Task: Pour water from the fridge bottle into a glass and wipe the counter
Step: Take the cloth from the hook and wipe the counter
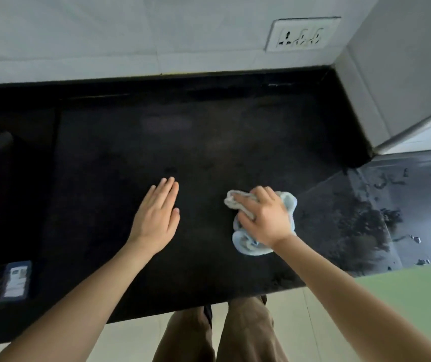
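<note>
While wiping: the counter step looks underway; no bottle or glass in view.
Right hand (262, 218): fingers curled over a bunched pale-blue cloth (248, 244), pressing it onto the black counter (209, 142), likely to bear down.
Left hand (157, 215): flat, fingers together, probably bracing.
Far right: droplets (392, 184) remain unwiped.

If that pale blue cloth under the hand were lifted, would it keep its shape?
Probably not. The cloth lies bunched in soft folds under the right hand, so it likely droops. It looks light, and should slide easily across the glossy black counter.
</note>
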A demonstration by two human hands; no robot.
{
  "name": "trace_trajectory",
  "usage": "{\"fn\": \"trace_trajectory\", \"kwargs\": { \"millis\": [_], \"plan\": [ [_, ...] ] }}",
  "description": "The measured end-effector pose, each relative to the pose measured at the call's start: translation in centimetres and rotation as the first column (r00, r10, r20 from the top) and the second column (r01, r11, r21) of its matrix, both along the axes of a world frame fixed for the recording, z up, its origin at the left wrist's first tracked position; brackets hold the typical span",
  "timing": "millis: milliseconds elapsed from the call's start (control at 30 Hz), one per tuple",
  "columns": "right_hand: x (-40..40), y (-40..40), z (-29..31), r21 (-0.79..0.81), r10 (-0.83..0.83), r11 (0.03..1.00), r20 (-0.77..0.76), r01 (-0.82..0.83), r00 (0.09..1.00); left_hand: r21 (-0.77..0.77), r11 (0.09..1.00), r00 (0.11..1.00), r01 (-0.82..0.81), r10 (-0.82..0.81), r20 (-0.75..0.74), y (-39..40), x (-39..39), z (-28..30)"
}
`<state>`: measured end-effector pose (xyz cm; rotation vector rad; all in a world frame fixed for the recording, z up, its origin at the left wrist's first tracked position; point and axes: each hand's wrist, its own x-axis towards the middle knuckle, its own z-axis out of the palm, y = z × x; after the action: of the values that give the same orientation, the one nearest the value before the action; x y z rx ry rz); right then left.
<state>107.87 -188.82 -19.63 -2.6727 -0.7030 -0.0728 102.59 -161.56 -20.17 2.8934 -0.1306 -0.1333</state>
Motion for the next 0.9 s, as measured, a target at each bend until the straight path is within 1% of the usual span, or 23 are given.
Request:
{"fn": "trace_trajectory", "kwargs": {
  "millis": [67,100,133,167,233,300,333,367,433,533,600,667,700,767,833,900],
  "plan": [
    [3.6,-0.2,0.4,0.025,-0.278,0.96,0.0,0.278,0.961,-0.015,0.997,0.997,0.079,-0.08,-0.005,-3.2,0.5,-0.1],
    [4.8,0.2,0.6,0.012,-0.357,0.934,-0.017,0.357,0.934,-0.021,0.994,0.994,0.111,-0.111,-0.002,-4.7,0.7,-0.1],
    [5.4,0.7,0.8,-0.022,-0.383,0.924,-0.035,0.383,0.923,-0.024,0.991,0.991,0.135,-0.135,0.004,-6.1,1.1,-0.2],
    [5.4,1.1,0.9,-0.053,-0.362,0.932,-0.044,0.36,0.931,-0.03,0.988,0.988,0.153,-0.153,0.009,-7.4,1.5,-0.1],
    [3.4,0.5,0.9,-0.079,-0.233,0.97,-0.041,0.229,0.972,-0.056,0.982,0.983,0.183,-0.182,0.015,-9.4,2.4,0.1],
    [0.3,-2.1,1.0,-0.098,-0.093,0.991,-0.077,0.086,0.993,-0.081,0.977,0.98,0.196,-0.194,0.033,-10.7,3.5,0.7],
    [-1.1,-4.0,0.8,-0.101,-0.063,0.993,-0.089,0.054,0.994,-0.079,0.977,0.98,0.199,-0.196,0.042,-11.1,4.1,1.0],
    [-1.9,-6.1,0.7,-0.104,-0.073,0.992,-0.091,0.064,0.993,-0.073,0.976,0.978,0.206,-0.203,0.047,-11.4,4.6,1.2],
    [-2.2,-10.6,0.6,-0.104,-0.194,0.976,-0.046,0.189,0.98,-0.074,0.969,0.971,0.237,-0.234,0.045,-12.2,5.3,1.2],
    [0.8,-15.4,0.3,-0.051,-0.405,0.913,0.011,0.405,0.914,-0.11,0.938,0.944,0.33,-0.331,0.006,-14.2,5.5,0.6],
    [3.7,-15.8,0.6,-0.032,-0.508,0.861,-0.013,0.507,0.861,-0.141,0.926,0.935,0.35,-0.353,-0.002,-15.8,5.4,0.3],
    [5.7,-14.7,0.9,-0.067,-0.567,0.823,-0.039,0.564,0.822,-0.174,0.926,0.94,0.334,-0.34,-0.003,-17.6,5.5,0.3],
    [6.1,-14.0,1.0,-0.081,-0.567,0.823,-0.045,0.563,0.823,-0.182,0.921,0.937,0.343,-0.349,0.0,-18.5,5.5,0.4],
    [5.6,-12.9,1.0,-0.087,-0.491,0.87,-0.052,0.486,0.87,-0.197,0.914,0.932,0.355,-0.362,0.004,-20.4,5.8,0.5],
    [3.5,-12.9,0.9,-0.084,-0.366,0.929,-0.048,0.361,0.929,-0.217,0.926,0.946,0.31,-0.324,-0.032,-21.8,6.1,0.6],
    [0.7,-14.2,0.6,-0.062,-0.294,0.955,-0.053,0.29,0.954,-0.232,0.939,0.957,0.253,-0.277,-0.08,-22.8,5.9,0.8]
  ]
}}
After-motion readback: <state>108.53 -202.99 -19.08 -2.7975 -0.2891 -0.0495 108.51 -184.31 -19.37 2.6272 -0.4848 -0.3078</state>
